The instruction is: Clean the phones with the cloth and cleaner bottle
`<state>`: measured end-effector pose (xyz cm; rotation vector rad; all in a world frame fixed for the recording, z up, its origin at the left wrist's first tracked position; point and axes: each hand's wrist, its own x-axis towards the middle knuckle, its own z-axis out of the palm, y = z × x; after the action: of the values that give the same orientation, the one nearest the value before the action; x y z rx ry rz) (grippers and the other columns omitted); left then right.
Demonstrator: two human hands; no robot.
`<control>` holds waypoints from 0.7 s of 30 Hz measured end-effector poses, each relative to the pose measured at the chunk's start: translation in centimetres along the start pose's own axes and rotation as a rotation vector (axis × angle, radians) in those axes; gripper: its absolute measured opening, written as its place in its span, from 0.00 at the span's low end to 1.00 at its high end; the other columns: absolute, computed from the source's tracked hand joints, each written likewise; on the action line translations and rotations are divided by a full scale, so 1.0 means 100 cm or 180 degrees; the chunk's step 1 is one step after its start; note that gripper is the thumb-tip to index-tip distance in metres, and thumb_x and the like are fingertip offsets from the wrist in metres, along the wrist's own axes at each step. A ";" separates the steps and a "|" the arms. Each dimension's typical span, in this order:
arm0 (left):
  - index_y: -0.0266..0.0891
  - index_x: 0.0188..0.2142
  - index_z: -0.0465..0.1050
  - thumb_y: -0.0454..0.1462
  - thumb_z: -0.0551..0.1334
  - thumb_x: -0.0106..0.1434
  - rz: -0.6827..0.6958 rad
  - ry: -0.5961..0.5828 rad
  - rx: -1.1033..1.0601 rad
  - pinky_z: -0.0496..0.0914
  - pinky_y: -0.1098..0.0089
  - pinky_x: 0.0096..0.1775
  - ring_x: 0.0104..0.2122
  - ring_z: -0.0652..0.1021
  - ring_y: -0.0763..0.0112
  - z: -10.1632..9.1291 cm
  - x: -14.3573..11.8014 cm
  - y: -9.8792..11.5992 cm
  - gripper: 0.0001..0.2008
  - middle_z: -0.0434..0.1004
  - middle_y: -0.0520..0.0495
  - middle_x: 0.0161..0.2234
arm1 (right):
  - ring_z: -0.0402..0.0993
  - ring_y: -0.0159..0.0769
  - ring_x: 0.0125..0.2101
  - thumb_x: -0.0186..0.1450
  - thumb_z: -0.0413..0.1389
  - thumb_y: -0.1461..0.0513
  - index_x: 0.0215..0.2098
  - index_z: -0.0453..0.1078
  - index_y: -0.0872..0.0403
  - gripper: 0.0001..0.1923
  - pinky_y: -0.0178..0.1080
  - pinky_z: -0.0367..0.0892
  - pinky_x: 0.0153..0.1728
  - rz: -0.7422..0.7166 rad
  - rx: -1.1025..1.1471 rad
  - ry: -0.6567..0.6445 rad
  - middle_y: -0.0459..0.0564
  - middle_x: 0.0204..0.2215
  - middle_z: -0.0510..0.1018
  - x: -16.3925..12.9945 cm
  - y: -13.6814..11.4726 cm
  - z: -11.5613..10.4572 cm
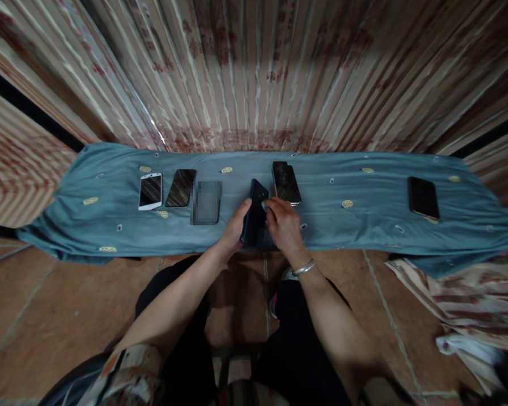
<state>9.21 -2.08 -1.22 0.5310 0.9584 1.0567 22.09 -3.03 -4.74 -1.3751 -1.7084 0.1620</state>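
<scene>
Gripping one dark phone (254, 217), left hand (236, 224) and right hand (284, 225) fingers closed; five other phones (423, 197) on cloth (342, 225).

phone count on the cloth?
6, maybe more stacked: white phone, black phone, blurred one, dark phone in both hands, glossy phone, black phone far right.

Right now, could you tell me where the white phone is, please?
The white phone lies at the left end of the row on the blue cloth, beside a black phone.
</scene>
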 end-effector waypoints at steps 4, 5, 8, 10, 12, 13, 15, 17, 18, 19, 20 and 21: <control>0.34 0.33 0.77 0.41 0.62 0.63 0.0196 0.0119 0.0013 0.71 0.75 0.43 0.32 0.79 0.74 -0.003 0.011 -0.004 0.11 0.80 0.51 0.30 | 0.73 0.45 0.49 0.69 0.47 0.65 0.48 0.74 0.52 0.16 0.50 0.68 0.55 -0.0015 0.0118 -0.0154 0.56 0.47 0.78 -0.012 -0.007 0.000; 0.34 0.32 0.77 0.42 0.63 0.63 0.0208 0.0121 0.0026 0.70 0.75 0.43 0.32 0.78 0.74 -0.003 0.013 -0.005 0.12 0.80 0.51 0.29 | 0.73 0.45 0.49 0.69 0.47 0.65 0.48 0.74 0.52 0.16 0.50 0.68 0.55 -0.0012 0.0142 -0.0170 0.56 0.47 0.78 -0.015 -0.009 0.000; 0.34 0.32 0.76 0.43 0.63 0.62 0.0192 0.0047 0.0053 0.70 0.75 0.43 0.34 0.79 0.73 -0.003 0.018 -0.006 0.13 0.80 0.50 0.30 | 0.73 0.44 0.50 0.69 0.47 0.64 0.49 0.74 0.52 0.16 0.49 0.68 0.55 0.0042 0.0235 -0.0184 0.57 0.48 0.78 -0.023 -0.010 0.000; 0.34 0.32 0.77 0.43 0.62 0.63 0.0162 -0.0017 0.0075 0.70 0.74 0.45 0.37 0.79 0.72 -0.001 0.020 -0.008 0.13 0.80 0.49 0.31 | 0.73 0.43 0.50 0.69 0.47 0.64 0.49 0.74 0.51 0.17 0.49 0.68 0.56 0.0106 0.0310 -0.0154 0.55 0.48 0.78 -0.024 -0.010 -0.001; 0.34 0.35 0.77 0.43 0.60 0.65 0.0184 -0.0074 0.0119 0.70 0.73 0.48 0.43 0.79 0.70 0.003 0.021 -0.011 0.14 0.81 0.47 0.35 | 0.74 0.42 0.50 0.69 0.47 0.64 0.49 0.75 0.50 0.16 0.49 0.67 0.57 0.0180 0.0373 -0.0093 0.54 0.48 0.78 -0.021 -0.008 -0.004; 0.34 0.36 0.78 0.43 0.59 0.65 0.0223 -0.0104 0.0146 0.69 0.73 0.50 0.46 0.78 0.69 0.005 0.021 -0.014 0.14 0.82 0.47 0.37 | 0.74 0.42 0.50 0.69 0.48 0.64 0.48 0.75 0.50 0.16 0.49 0.67 0.57 0.0228 0.0392 -0.0047 0.54 0.48 0.79 -0.018 -0.007 -0.006; 0.35 0.39 0.78 0.42 0.57 0.67 0.0302 -0.0198 0.0231 0.66 0.72 0.55 0.51 0.76 0.69 0.009 0.022 -0.021 0.15 0.82 0.47 0.42 | 0.74 0.42 0.50 0.68 0.49 0.63 0.47 0.76 0.50 0.15 0.48 0.67 0.56 0.0344 0.0414 0.0084 0.54 0.47 0.79 -0.012 -0.005 -0.010; 0.35 0.40 0.79 0.43 0.57 0.67 0.0381 -0.0294 0.0368 0.64 0.71 0.58 0.55 0.74 0.68 0.012 0.022 -0.028 0.15 0.81 0.47 0.44 | 0.74 0.41 0.50 0.68 0.50 0.63 0.46 0.76 0.50 0.15 0.47 0.68 0.56 0.0450 0.0440 0.0252 0.53 0.47 0.80 -0.007 -0.002 -0.015; 0.36 0.41 0.79 0.43 0.56 0.68 0.0422 -0.0327 0.0463 0.63 0.71 0.58 0.55 0.74 0.68 0.014 0.021 -0.031 0.15 0.81 0.47 0.45 | 0.75 0.41 0.50 0.67 0.50 0.63 0.46 0.76 0.51 0.14 0.47 0.68 0.56 0.0475 0.0470 0.0322 0.53 0.46 0.80 -0.005 -0.001 -0.017; 0.36 0.41 0.78 0.43 0.56 0.68 0.0455 -0.0344 0.0562 0.63 0.71 0.58 0.56 0.74 0.68 0.016 0.021 -0.034 0.16 0.81 0.47 0.45 | 0.75 0.40 0.50 0.67 0.50 0.63 0.46 0.76 0.51 0.14 0.46 0.68 0.55 0.0479 0.0510 0.0374 0.54 0.46 0.80 -0.004 0.000 -0.019; 0.37 0.42 0.78 0.43 0.55 0.69 0.0481 -0.0345 0.0647 0.63 0.71 0.58 0.55 0.74 0.68 0.017 0.020 -0.036 0.16 0.81 0.48 0.44 | 0.75 0.40 0.50 0.67 0.50 0.63 0.46 0.76 0.51 0.14 0.46 0.68 0.55 0.0472 0.0551 0.0398 0.54 0.46 0.80 -0.003 0.000 -0.021; 0.37 0.42 0.78 0.43 0.54 0.69 0.0499 -0.0329 0.0703 0.63 0.71 0.58 0.55 0.74 0.68 0.019 0.020 -0.037 0.16 0.82 0.48 0.43 | 0.75 0.40 0.50 0.67 0.50 0.63 0.46 0.76 0.51 0.15 0.46 0.68 0.56 0.0458 0.0588 0.0394 0.53 0.47 0.80 -0.003 0.000 -0.022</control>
<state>12.97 -1.78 -3.90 0.8465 0.9590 1.0576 23.64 -4.19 -3.65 -1.3415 -1.4556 0.3020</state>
